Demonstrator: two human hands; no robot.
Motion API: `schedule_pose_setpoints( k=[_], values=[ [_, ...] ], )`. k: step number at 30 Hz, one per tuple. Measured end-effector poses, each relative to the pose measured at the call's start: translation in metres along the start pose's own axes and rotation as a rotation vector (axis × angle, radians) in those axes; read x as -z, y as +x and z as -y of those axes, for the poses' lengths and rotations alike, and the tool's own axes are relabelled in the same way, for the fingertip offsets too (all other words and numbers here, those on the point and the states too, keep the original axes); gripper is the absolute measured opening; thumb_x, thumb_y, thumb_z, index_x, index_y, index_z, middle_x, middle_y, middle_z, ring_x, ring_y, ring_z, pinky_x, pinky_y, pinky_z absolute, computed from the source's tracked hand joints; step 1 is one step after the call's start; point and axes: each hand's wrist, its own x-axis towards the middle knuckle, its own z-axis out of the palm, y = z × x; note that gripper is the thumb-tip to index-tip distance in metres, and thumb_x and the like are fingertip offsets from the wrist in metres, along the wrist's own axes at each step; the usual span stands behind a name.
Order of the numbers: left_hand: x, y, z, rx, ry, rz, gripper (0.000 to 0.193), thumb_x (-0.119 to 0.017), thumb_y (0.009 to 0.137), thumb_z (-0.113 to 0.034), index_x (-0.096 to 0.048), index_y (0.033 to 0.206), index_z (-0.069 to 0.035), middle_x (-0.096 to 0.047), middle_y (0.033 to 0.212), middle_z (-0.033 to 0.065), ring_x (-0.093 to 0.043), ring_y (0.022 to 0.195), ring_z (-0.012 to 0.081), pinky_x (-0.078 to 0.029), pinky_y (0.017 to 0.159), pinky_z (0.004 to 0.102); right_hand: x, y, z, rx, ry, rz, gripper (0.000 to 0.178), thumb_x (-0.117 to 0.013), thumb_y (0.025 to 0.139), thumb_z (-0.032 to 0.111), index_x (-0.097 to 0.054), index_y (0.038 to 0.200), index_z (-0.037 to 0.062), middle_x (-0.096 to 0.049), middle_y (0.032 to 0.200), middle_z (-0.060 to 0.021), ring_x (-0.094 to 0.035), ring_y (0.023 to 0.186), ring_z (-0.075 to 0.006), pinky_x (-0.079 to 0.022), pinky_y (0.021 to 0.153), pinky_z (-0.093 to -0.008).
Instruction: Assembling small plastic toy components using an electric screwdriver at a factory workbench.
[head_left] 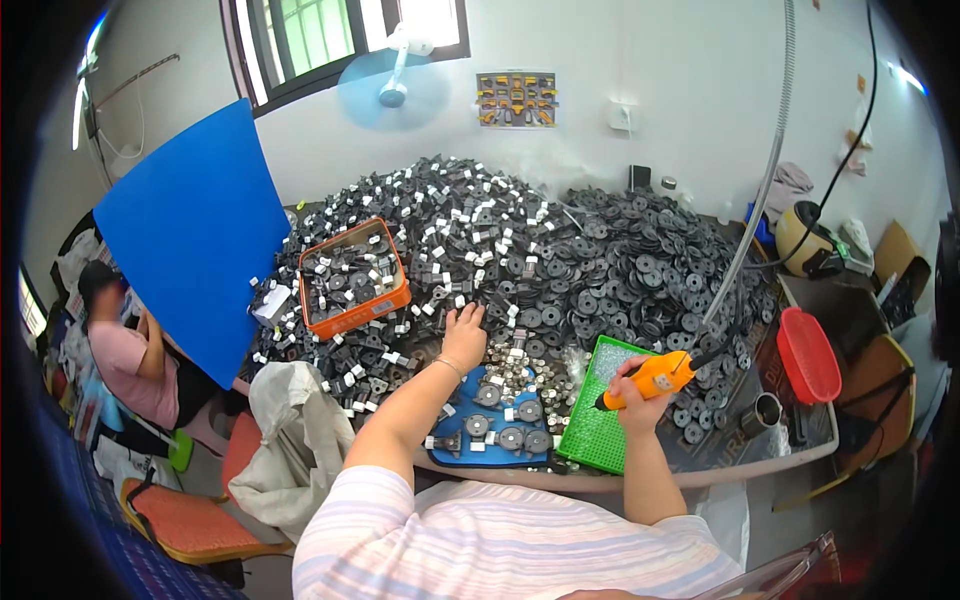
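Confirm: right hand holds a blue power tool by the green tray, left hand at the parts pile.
Not blue: the head view shows an orange power tool. The right hand holds it by the green tray; the left hand is at the parts pile.

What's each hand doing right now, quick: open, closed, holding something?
Left hand: at the pile of black-and-white parts; whether its grip has one cannot be told.
Right hand: closed around an orange electric screwdriver.
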Motion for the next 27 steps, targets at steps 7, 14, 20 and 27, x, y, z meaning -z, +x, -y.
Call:
schedule_pose_setpoints(
  k=[7,14,20,27],
  values=[
    [0.014,-0.006,-0.019,0.099,0.003,0.128,0.015,-0.058,0.068,-0.015,-0.069,0.076,-0.008,-0.039,0.134,0.0108,-0.029,0.127,0.0261,-0.019,0.100,0.0505,0.005,0.014,0.000,-0.114,0.056,0.120,0.028,-0.058,0.072,-0.003,-0.045,0.096,0.0013,-0.053,0.082,-0.0107,-0.053,0.057,-0.0165,-0.047,0.054,-0.0283],
    [0.002,-0.009,-0.007,0.031,-0.043,0.027,0.015,-0.056,0.071,-0.016,-0.068,0.073,-0.007,-0.042,0.130,0.0099,-0.030,0.125,0.0269,-0.020,0.100,0.0493,0.001,0.006,-0.002,-0.101,0.077,0.098,0.028,-0.057,0.073,-0.004,-0.045,0.098,0.0017,-0.053,0.083,-0.0112,-0.054,0.058,-0.0174,-0.046,0.054,-0.0289],
    [0.028,-0.002,0.007,0.194,-0.555,-0.161,0.011,-0.065,0.070,-0.020,-0.069,0.076,-0.013,-0.056,0.087,0.0027,-0.050,0.096,0.0229,-0.035,0.084,0.0434,-0.018,-0.007,0.007,-0.012,-0.023,-0.015,0.027,-0.057,0.074,-0.001,-0.045,0.098,0.0023,-0.052,0.080,-0.0110,-0.052,0.056,-0.0162,-0.046,0.053,-0.0284],
    [0.053,-0.016,0.045,0.152,-1.681,0.144,0.014,-0.057,0.081,0.002,-0.063,0.093,0.002,-0.056,0.112,0.0092,-0.061,0.084,0.0149,-0.048,0.077,0.0239,-0.054,-0.025,0.012,-0.016,0.072,-0.163,0.030,-0.058,0.075,-0.003,-0.044,0.100,0.0038,-0.053,0.083,-0.0101,-0.052,0.058,-0.0152,-0.046,0.054,-0.0281]
  ],
)
